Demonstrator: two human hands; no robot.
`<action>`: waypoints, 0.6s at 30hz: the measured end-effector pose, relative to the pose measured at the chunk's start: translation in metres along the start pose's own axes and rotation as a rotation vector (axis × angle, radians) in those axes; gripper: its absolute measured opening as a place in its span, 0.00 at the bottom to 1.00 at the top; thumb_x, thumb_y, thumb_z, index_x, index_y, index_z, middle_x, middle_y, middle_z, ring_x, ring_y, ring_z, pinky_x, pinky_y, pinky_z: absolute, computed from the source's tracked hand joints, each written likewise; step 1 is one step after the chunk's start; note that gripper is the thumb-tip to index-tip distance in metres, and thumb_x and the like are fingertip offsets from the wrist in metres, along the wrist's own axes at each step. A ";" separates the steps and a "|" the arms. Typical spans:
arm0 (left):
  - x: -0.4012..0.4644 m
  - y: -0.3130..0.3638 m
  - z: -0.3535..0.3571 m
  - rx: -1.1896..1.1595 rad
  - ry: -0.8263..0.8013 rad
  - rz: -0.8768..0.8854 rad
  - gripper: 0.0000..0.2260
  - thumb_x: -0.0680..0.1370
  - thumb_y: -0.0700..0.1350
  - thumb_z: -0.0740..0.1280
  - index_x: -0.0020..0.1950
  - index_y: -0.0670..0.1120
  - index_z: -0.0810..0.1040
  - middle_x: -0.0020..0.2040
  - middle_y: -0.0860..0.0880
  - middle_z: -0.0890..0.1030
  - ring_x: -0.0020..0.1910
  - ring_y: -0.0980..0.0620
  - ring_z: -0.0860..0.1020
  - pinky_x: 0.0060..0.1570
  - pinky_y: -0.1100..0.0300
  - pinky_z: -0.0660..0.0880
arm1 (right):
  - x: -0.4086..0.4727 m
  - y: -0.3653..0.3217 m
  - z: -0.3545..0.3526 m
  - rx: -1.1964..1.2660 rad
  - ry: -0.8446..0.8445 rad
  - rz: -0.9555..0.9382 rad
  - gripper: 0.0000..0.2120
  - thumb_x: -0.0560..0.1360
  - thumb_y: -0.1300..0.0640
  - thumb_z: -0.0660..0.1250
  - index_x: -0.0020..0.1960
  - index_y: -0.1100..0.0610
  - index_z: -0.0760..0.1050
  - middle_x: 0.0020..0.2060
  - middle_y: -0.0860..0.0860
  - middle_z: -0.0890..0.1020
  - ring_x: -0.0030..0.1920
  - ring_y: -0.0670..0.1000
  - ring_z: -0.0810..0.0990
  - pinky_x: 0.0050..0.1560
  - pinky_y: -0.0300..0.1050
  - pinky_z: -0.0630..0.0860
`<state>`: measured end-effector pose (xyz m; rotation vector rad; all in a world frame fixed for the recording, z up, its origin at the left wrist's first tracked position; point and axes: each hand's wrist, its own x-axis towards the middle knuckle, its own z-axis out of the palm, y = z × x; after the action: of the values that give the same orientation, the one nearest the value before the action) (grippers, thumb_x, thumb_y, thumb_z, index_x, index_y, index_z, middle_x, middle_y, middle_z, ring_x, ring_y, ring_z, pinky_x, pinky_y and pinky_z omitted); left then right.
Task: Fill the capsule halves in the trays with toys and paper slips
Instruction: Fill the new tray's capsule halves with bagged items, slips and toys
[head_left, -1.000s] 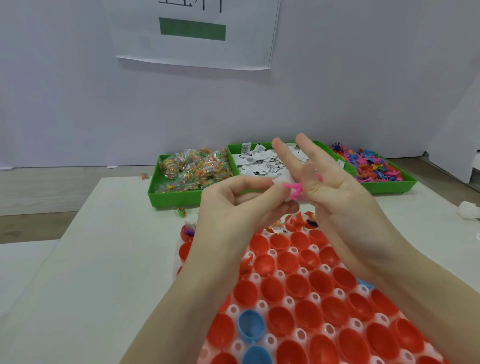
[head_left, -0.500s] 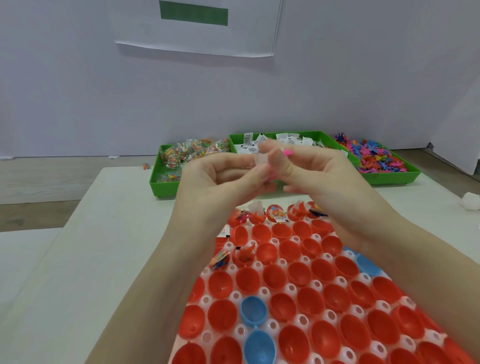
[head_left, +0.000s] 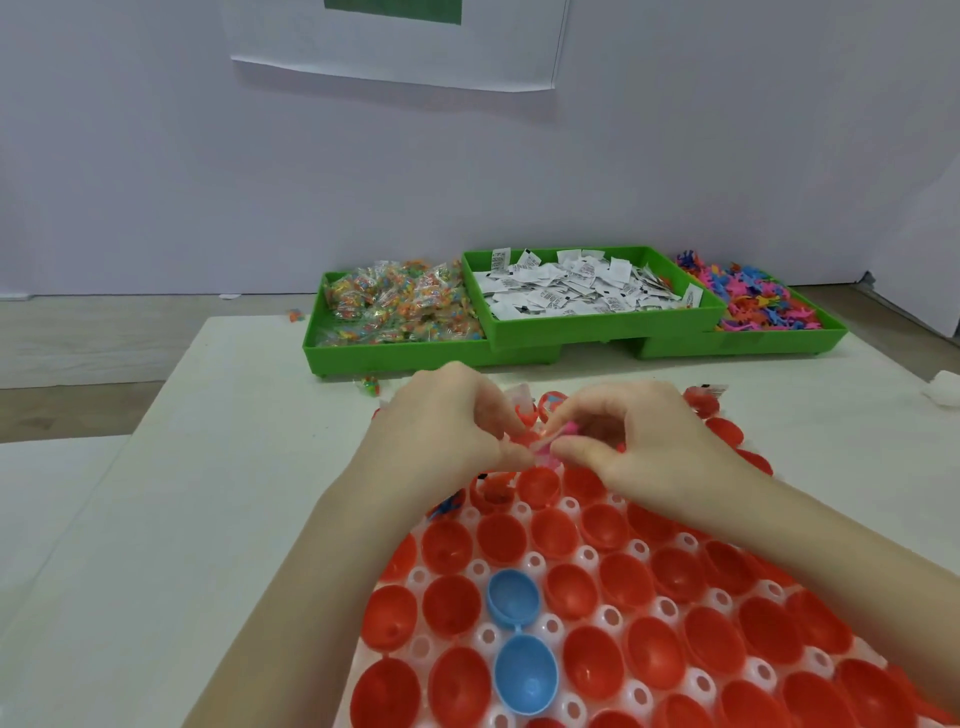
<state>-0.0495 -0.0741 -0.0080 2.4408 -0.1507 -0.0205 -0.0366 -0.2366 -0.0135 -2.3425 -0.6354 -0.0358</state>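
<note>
A white holder tray (head_left: 587, 556) full of red capsule halves (head_left: 571, 587) and two blue ones (head_left: 524, 675) lies before me. My left hand (head_left: 441, 421) and my right hand (head_left: 639, 436) meet low over the tray's far rows. Their fingertips pinch a small pink toy with a pale slip (head_left: 553, 441) between them, just above a red half. Some far capsule halves (head_left: 701, 400) hold toys and slips. Most near halves hold nothing.
Three green bins stand at the table's back: wrapped colourful toys (head_left: 400, 306) on the left, white paper slips (head_left: 582, 291) in the middle, pink and blue figures (head_left: 763, 306) on the right. A loose wrapped toy (head_left: 370, 385) lies near the left bin. White wall behind.
Both hands have come down from chest height to the tray's far rows, still pinching the pink toy and slip. The camera has tilted, so the bins are now uncovered.
</note>
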 end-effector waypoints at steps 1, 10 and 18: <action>0.000 -0.001 0.001 0.035 -0.037 -0.008 0.06 0.65 0.51 0.76 0.40 0.55 0.83 0.35 0.58 0.79 0.32 0.62 0.72 0.38 0.62 0.72 | -0.001 0.001 0.002 -0.059 -0.016 -0.013 0.06 0.70 0.63 0.71 0.39 0.53 0.82 0.28 0.41 0.78 0.32 0.41 0.77 0.36 0.32 0.71; 0.002 -0.005 0.008 0.160 -0.100 0.023 0.07 0.66 0.50 0.75 0.43 0.52 0.84 0.34 0.58 0.76 0.35 0.60 0.72 0.40 0.60 0.72 | -0.004 -0.004 0.006 -0.333 -0.146 -0.132 0.05 0.72 0.59 0.66 0.44 0.53 0.80 0.33 0.40 0.71 0.37 0.43 0.70 0.39 0.35 0.64; 0.003 -0.007 0.010 0.204 -0.066 0.071 0.05 0.67 0.49 0.74 0.41 0.53 0.84 0.37 0.54 0.79 0.39 0.53 0.75 0.38 0.60 0.68 | -0.003 -0.006 0.016 -0.484 -0.151 -0.163 0.05 0.72 0.61 0.65 0.45 0.56 0.80 0.42 0.49 0.75 0.46 0.51 0.75 0.44 0.46 0.71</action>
<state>-0.0462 -0.0758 -0.0201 2.6377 -0.2811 -0.0570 -0.0443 -0.2235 -0.0224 -2.7673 -0.9811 -0.0962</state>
